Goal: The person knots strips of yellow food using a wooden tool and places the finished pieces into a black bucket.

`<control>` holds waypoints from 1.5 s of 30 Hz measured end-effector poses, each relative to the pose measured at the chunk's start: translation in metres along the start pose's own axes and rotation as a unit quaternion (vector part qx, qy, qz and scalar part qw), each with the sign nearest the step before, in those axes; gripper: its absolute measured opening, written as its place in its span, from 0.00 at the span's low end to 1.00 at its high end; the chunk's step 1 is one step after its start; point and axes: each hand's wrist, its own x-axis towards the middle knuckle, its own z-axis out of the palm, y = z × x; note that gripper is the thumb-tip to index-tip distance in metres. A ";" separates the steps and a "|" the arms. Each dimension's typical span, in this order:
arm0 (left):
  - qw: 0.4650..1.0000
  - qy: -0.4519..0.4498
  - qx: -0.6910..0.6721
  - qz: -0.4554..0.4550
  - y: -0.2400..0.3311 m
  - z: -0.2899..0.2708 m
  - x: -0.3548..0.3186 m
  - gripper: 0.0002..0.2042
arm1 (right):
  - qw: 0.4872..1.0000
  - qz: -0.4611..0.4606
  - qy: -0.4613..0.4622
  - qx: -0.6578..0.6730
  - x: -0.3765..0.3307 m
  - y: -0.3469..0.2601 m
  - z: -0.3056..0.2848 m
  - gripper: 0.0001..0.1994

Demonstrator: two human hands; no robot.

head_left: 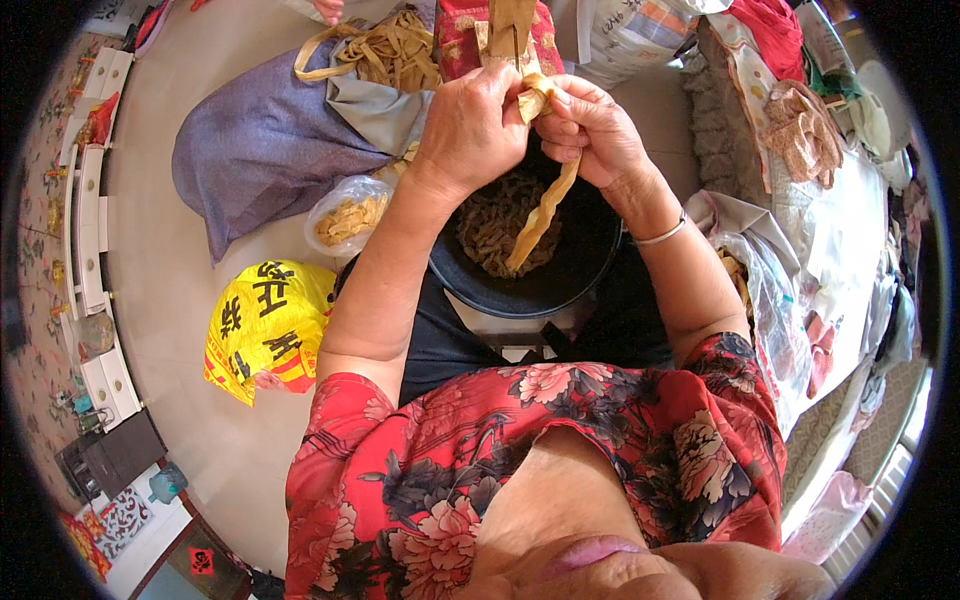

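A long, flat pale-yellow strip (543,215) is bunched or folded at its upper part between my two hands. My left hand (475,125) is closed at that folded part, right at the lower end of a flat wooden piece (511,28). With thumb and fingers pinched, my right hand (600,135) grips the strip from the other side. From there the strip's tail hangs into a dark round basin (585,285) between my knees. Brownish shredded pieces (490,235) lie in the basin. Whether my left fingers also touch the wood is hidden.
A blue-grey cloth sack (260,130) lies to the left, with a pile of similar strips (395,50) at its mouth. Nearer are a clear bag of yellowish pieces (350,220) and a yellow plastic bag (270,325). Another person's hand (328,10) shows at the far edge.
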 end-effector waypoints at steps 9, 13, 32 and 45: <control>0.871 -0.229 -0.362 -0.240 -0.001 -0.021 0.002 0.15 | 0.989 -0.021 0.048 -0.140 -0.004 -0.008 0.009 0.13; 0.739 -0.160 -0.599 -0.262 0.003 -0.044 -0.004 0.16 | 0.944 -0.098 0.011 -0.314 -0.015 -0.032 0.002 0.08; 0.899 -0.361 -0.145 -0.201 -0.035 -0.012 -0.012 0.11 | 0.870 0.041 0.096 -0.482 0.000 -0.017 -0.014 0.07; 0.928 -0.245 0.174 -0.218 -0.060 0.010 0.005 0.16 | 0.521 -0.018 0.275 -0.808 0.054 -0.008 -0.064 0.16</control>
